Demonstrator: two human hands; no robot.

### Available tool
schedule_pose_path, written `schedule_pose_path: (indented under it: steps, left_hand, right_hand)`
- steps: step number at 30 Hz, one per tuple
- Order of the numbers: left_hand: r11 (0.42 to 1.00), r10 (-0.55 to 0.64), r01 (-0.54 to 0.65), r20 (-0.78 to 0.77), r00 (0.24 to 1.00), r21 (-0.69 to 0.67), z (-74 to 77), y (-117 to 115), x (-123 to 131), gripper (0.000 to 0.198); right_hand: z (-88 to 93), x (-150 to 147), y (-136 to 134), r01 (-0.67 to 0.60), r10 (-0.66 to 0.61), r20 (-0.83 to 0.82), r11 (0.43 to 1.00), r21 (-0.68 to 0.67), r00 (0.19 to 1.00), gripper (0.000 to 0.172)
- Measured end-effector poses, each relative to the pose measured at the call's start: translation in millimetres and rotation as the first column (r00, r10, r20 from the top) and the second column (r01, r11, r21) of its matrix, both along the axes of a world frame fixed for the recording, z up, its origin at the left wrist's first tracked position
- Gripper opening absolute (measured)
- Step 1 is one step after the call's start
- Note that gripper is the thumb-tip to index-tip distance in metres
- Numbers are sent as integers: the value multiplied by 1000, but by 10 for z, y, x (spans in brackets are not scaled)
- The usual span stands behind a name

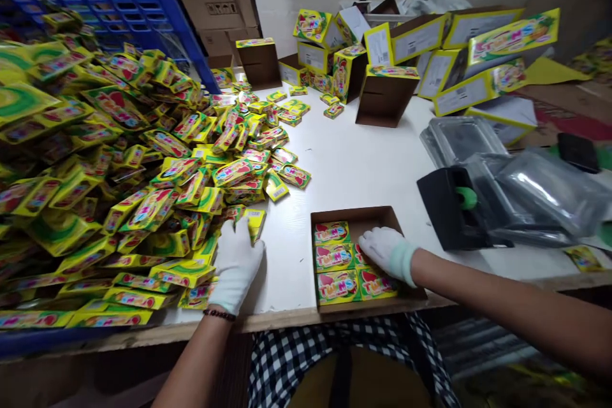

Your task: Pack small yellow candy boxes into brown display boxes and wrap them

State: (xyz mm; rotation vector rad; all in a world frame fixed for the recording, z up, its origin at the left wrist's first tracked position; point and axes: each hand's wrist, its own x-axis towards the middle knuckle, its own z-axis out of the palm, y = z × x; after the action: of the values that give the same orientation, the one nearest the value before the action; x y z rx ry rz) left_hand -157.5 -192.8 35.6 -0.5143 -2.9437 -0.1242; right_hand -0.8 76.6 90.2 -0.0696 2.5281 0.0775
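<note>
Laying small yellow-and-green cardboard packets (337, 287) in a shallow brown cardboard tray (373, 217): I'd keep them flat, faces up, edges snug imo.
From here, the white-gloved right hand (386, 252) is over packets in the tray, fingers close together, can't tell if pinching; the white-gloved left hand (238, 262), fingers slightly spread, touches the loose heap of matching packets (162, 210), grip hidden.
</note>
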Motion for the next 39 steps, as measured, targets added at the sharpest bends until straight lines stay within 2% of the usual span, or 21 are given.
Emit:
schedule_pose_path:
  steps: [2,4,6,7,9,11,12,14,16,18,21,23,24,27,29,35,37,39]
  left_hand:
    - [995,-88,88,3,996,56,-95,-114,55,45]
    - [985,-148,147,8,989,92,-184,-256,97,38]
    - [982,-135,134,-1,991,135,-203,-382,157,38]
    - [978,-109,111,-18,994,178,-167,-422,202,40]
    - [949,-98,109,-52,994,297,7,-416,326,40]
    - [882,-213,228,-83,974,413,278,-271,486,38]
    - [830,-319,327,-95,943,453,421,-149,572,37]
    - [687,-535,517,-126,835,510,655,148,737,35]
    - [578,-626,591,-159,764,563,762,441,874,34]
    - [563,-608,578,-178,774,590,741,662,982,36]
    - [639,-607,567,-112,787,520,611,851,1149,35]
    - [676,-691,625,40,722,390,551,930,1279,31]
    - [673,-727,666,121,676,322,537,967,1341,30]
    - [594,-799,781,255,545,191,519,1056,1460,34]
    - [551,-821,820,278,499,156,498,1084,1470,40]
    - [531,-829,836,287,480,137,464,1091,1453,45]
    - [541,-833,819,258,490,192,505,1058,1503,41]
    - [533,-846,779,188,499,332,552,961,1549,33]
  right_hand:
    - [35,-84,73,1,1,48,999,-39,999,28]
    - [76,-166,183,10,-3,98,997,-79,995,32]
    - [145,-217,282,49,-35,82,982,-183,996,33]
    - [199,-228,311,66,-62,22,965,-253,998,32]
    - [357,-224,303,32,-118,-192,915,-402,974,31]
    - [575,-203,212,-110,-122,-435,875,-471,892,33]
    - [692,-191,149,-196,-87,-518,862,-468,851,34]
    - [891,-167,33,-323,29,-591,858,-399,807,33]
    - [984,-138,-8,-341,132,-559,895,-288,819,28]
    - [943,-107,60,-252,135,-477,949,-190,868,23]
    - [704,-82,278,-43,3,-348,993,-106,938,21]
    - [521,-97,395,56,-71,-290,997,-58,954,25]
    - [444,-114,427,83,-89,-270,996,-34,959,27]
    - [298,-176,409,99,-90,-196,994,38,976,30]
    - [240,-202,342,92,-78,-160,992,84,984,29]
    - [-10,-197,187,72,-41,-202,987,145,979,37]
    - [-83,-164,168,83,-51,-198,985,154,979,40]
    - [-133,-99,138,75,-44,-200,986,150,979,43]
